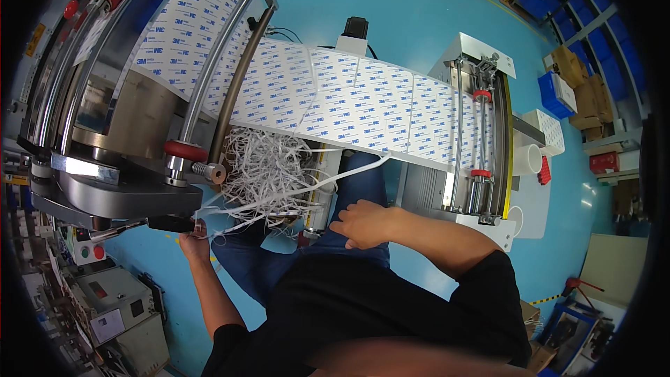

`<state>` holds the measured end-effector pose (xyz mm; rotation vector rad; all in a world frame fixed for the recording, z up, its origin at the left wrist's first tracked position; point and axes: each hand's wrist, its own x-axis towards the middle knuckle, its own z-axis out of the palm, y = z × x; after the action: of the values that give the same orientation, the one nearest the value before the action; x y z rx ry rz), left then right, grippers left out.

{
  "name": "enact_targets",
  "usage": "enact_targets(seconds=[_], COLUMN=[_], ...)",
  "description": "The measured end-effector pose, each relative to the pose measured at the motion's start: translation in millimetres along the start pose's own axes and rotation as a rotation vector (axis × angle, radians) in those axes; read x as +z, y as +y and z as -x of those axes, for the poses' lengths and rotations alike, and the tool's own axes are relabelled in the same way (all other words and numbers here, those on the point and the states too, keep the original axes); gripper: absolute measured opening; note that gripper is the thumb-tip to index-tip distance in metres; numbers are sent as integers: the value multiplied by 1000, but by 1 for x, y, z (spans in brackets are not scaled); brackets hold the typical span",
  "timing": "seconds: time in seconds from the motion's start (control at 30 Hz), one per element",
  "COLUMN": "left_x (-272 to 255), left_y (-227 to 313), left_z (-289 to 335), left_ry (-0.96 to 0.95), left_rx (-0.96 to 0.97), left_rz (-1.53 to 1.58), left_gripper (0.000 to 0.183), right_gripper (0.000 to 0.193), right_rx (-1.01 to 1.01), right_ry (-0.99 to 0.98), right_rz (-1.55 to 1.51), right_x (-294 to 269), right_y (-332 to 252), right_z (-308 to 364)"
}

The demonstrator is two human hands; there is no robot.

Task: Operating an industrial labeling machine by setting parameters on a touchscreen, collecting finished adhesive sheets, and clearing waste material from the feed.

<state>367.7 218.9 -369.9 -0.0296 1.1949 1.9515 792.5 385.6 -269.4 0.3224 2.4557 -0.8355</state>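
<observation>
A wide white web (363, 108) with blue print runs between a roller machine (125, 188) on the left and a roller unit (481, 136) on the right. From its near edge a narrow white strip (338, 176) slants down to the left, over a heap of tangled thin white strips (269, 174). My left hand (194, 243) is closed below the left machine, beside a black lever handle (171, 224); what its fingers hold is unclear. Above my thigh, my right hand (364, 225) is open, loosely bent and holding nothing, near the web's near edge.
Steel rollers with red collars (183, 150) stand close on the left. A grey control box (115, 300) with buttons is at lower left. A white cup-like roll (528, 159) sits beyond the right unit. Shelves with blue bins and cartons (593, 98) line the far right.
</observation>
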Motion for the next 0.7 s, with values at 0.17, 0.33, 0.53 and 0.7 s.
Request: enact_targets(seconds=[0.17,0.33,0.53,0.7], left_x=[-13,-55,-100,-132], left_y=[9,37,27,26], left_z=[8,-22,-52,-69], left_ry=[-43,-301,65,182], left_rx=[105,59,51,-59], left_rz=[-747,-374,-52,69], left_gripper=[15,17,28,27], right_gripper=[44,43,43,44], right_rx=[4,5,9,-3], right_ry=[4,6,3,-2], right_rz=[-4,3,-4,6], right_x=[0,-1,2,1], right_y=[0,-1,-1,-2], right_z=[0,2,4,2])
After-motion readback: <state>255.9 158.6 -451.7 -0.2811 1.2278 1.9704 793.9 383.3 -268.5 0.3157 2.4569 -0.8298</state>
